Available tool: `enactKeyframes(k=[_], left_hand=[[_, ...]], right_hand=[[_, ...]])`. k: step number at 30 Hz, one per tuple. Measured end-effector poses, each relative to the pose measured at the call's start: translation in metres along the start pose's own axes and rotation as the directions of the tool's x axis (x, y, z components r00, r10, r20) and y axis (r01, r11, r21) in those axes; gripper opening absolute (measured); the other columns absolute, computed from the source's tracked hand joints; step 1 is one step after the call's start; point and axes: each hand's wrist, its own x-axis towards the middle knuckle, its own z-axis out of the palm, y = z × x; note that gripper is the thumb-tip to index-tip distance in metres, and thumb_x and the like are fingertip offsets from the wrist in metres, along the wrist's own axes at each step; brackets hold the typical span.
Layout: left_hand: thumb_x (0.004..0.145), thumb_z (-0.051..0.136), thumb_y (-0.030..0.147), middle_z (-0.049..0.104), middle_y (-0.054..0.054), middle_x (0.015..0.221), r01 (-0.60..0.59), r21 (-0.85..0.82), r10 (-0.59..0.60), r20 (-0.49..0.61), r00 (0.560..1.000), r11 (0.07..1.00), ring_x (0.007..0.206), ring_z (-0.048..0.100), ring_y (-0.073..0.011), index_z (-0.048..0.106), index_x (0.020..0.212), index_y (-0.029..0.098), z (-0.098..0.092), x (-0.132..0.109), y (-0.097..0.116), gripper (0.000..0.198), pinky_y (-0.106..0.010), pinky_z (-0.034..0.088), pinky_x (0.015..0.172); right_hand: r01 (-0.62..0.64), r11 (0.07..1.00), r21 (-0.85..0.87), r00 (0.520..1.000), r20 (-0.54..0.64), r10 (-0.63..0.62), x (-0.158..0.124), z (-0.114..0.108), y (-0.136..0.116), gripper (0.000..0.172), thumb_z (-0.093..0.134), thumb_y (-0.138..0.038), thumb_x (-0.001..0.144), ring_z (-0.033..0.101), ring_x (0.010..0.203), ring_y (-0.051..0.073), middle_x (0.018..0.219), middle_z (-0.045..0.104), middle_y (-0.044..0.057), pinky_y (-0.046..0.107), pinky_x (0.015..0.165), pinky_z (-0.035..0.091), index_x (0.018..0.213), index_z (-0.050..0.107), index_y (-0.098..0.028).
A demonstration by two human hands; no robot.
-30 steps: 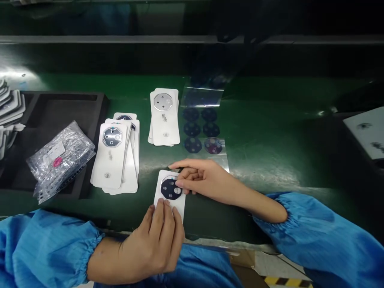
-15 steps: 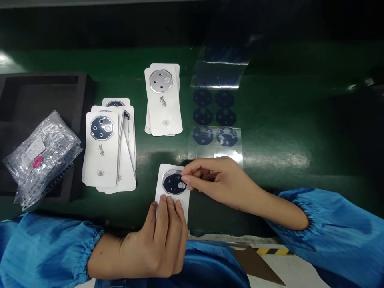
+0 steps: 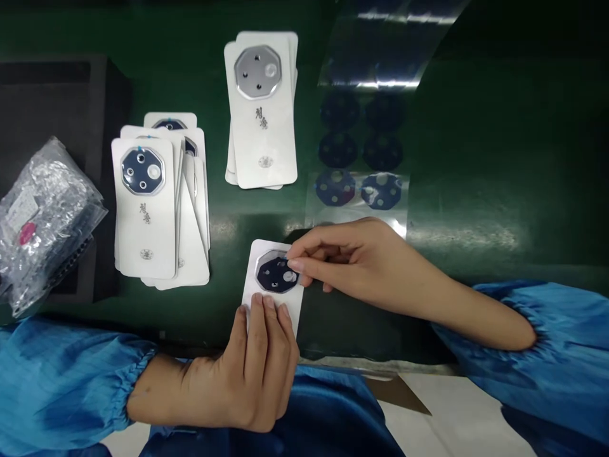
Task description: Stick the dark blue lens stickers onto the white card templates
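The right hand (image 3: 361,266) pinches with thumb and forefinger at the right edge of the dark octagonal sticker (image 3: 276,273), which sits on the upper end of a white card (image 3: 273,285). The left hand (image 3: 257,374) lies flat, fingers together, pressing down the card's near end; it grips nothing. The card lies on the green belt (image 3: 476,190), at its near edge.

Judging from this, the sticker could go down skewed or trap a bubble if the pinch drags sideways, and the card could slide should the flat hand ease off.

Beyond the card and to its right lies a clear film sheet (image 3: 361,190) carrying more dark octagons (two of them brighter than the rest). Straight beyond the card stands a neat card stack (image 3: 264,127) with bare silvery octagons; left of the card is a fanned stack (image 3: 147,209) whose octagons look dark. Farther left a crinkled plastic bag (image 3: 42,216), its contents unclear, rests on a black tray (image 3: 99,95).
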Motion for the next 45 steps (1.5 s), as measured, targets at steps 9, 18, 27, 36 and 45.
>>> enactKeyframes(k=[9, 18, 27, 36, 45], left_hand=[[0.089, 0.069, 0.019, 0.076, -0.013, 0.098, -0.041, -0.006, 0.041, 0.011, 0.999, 0.999, 0.091, 0.075, -0.0317, 0.073, 0.109, 0.004, 0.0014, -0.0023, -0.0002, 0.026, -0.034, 0.066, 0.072], [0.087, 0.074, 0.019, 0.075, -0.015, 0.102, 0.013, -0.015, -0.012, 0.041, 0.999, 1.000, 0.098, 0.074, -0.0338, 0.074, 0.112, 0.005, -0.0013, -0.0032, 0.0050, 0.029, -0.036, 0.066, 0.075], [0.089, 0.071, 0.018, 0.076, -0.011, 0.099, 0.018, 0.005, -0.018, 0.000, 1.000, 1.000, 0.093, 0.075, -0.0313, 0.074, 0.108, 0.007, 0.0021, -0.0024, 0.0049, 0.022, -0.034, 0.066, 0.071], [0.086, 0.074, 0.017, 0.076, -0.012, 0.098, 0.022, 0.006, -0.022, 0.001, 1.000, 1.000, 0.093, 0.075, -0.0318, 0.075, 0.107, 0.007, 0.0019, -0.0017, 0.0058, 0.024, -0.035, 0.066, 0.072], [0.086, 0.073, 0.017, 0.075, -0.015, 0.102, 0.045, -0.035, -0.044, 0.031, 0.999, 0.998, 0.098, 0.074, -0.0340, 0.074, 0.111, 0.004, -0.0010, -0.0014, 0.0073, 0.028, -0.037, 0.066, 0.075]], right_hand=[[-0.050, 0.999, -0.016, 0.999, -0.008, 0.050, -0.0001, -0.0017, -0.0044, 0.012, 0.069, -0.031, 0.089, 0.070, 0.062, 0.016, 0.073, 0.074, 0.001, 0.025, 0.055, 0.057, 0.084, 0.075, -0.022], [-0.021, 0.997, -0.070, 0.999, -0.033, 0.019, 0.0000, -0.0008, -0.0025, 0.011, 0.069, -0.028, 0.090, 0.070, 0.061, 0.017, 0.072, 0.074, 0.001, 0.027, 0.055, 0.057, 0.085, 0.077, -0.023], [-0.033, 0.999, -0.027, 0.999, -0.032, 0.032, -0.0005, -0.0002, -0.0025, 0.010, 0.069, -0.025, 0.089, 0.070, 0.061, 0.017, 0.072, 0.074, 0.000, 0.027, 0.055, 0.058, 0.082, 0.075, -0.023], [-0.023, 0.999, -0.042, 0.999, -0.036, 0.021, 0.0000, -0.0001, -0.0019, 0.010, 0.069, -0.026, 0.089, 0.070, 0.060, 0.018, 0.072, 0.074, 0.000, 0.028, 0.052, 0.056, 0.082, 0.076, -0.024], [-0.016, 0.998, -0.066, 0.999, -0.040, 0.013, 0.0002, 0.0001, -0.0012, 0.010, 0.069, -0.029, 0.089, 0.071, 0.061, 0.018, 0.072, 0.074, 0.001, 0.028, 0.054, 0.057, 0.085, 0.077, -0.024]])
